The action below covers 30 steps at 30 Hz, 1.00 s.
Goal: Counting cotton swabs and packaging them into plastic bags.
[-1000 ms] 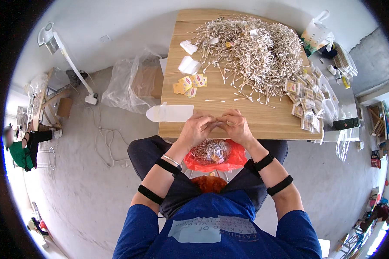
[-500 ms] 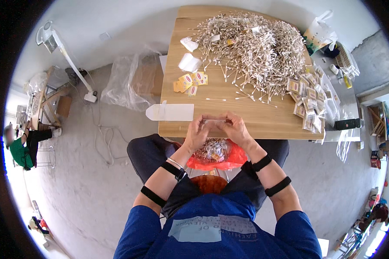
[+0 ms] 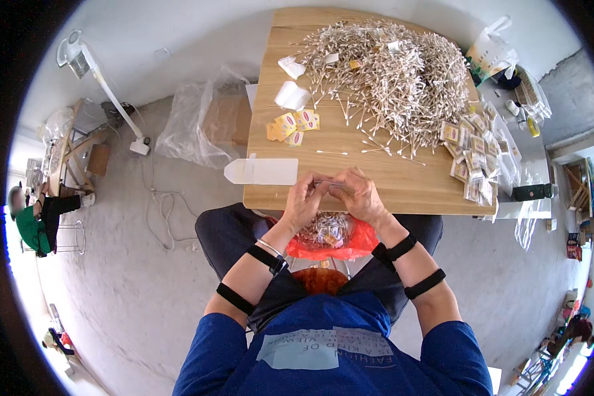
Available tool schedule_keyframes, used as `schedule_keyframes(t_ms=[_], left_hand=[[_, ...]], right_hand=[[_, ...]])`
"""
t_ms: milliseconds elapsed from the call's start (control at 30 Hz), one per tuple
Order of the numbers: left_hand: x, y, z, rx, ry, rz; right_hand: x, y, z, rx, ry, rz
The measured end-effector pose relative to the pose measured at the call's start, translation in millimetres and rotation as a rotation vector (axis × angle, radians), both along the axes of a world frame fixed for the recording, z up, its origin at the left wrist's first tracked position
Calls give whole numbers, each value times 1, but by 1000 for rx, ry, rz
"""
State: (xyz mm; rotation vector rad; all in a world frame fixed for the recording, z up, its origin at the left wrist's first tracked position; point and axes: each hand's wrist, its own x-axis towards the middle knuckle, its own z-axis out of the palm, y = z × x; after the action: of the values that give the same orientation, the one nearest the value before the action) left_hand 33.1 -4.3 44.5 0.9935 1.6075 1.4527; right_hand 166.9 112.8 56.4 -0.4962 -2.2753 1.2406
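Observation:
At the table's near edge, my left hand [image 3: 303,201] and my right hand [image 3: 359,197] pinch a small clear plastic piece [image 3: 325,181] between them. It looks like a little bag, but the fingers cover most of it. Just left of my left hand lies a flat, clear-white plastic sleeve [image 3: 270,171] with a pointed end overhanging the edge. Beyond it are yellow-and-white printed cards [image 3: 297,123]. A large heap of cotton swabs [image 3: 389,79] spreads over the far part of the table, with a few loose swabs [image 3: 332,152] nearer me.
Small filled packets [image 3: 472,155] pile up at the table's right side. Below my hands, a red plastic bag [image 3: 360,241] holds more swabs. White folded pieces [image 3: 292,96] lie at the table's left. A dark bottle [image 3: 533,192] lies on the right; another person [image 3: 32,228] sits far left.
Both hands stay together at the table edge. My right fingers have shifted slightly upward and the plastic piece has tilted and is more covered.

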Motion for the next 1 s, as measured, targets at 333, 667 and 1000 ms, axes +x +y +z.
schedule_keyframes(t_ms=[333, 667, 1000], left_hand=[[4, 1, -20, 91, -73, 44], [5, 1, -7, 103, -125, 40], [1, 0, -5, 161, 107, 134]], right_hand=[[-5, -3, -18, -369, -19, -85], [-4, -7, -18, -539, 122, -101], [-5, -9, -5, 20, 147, -122]])
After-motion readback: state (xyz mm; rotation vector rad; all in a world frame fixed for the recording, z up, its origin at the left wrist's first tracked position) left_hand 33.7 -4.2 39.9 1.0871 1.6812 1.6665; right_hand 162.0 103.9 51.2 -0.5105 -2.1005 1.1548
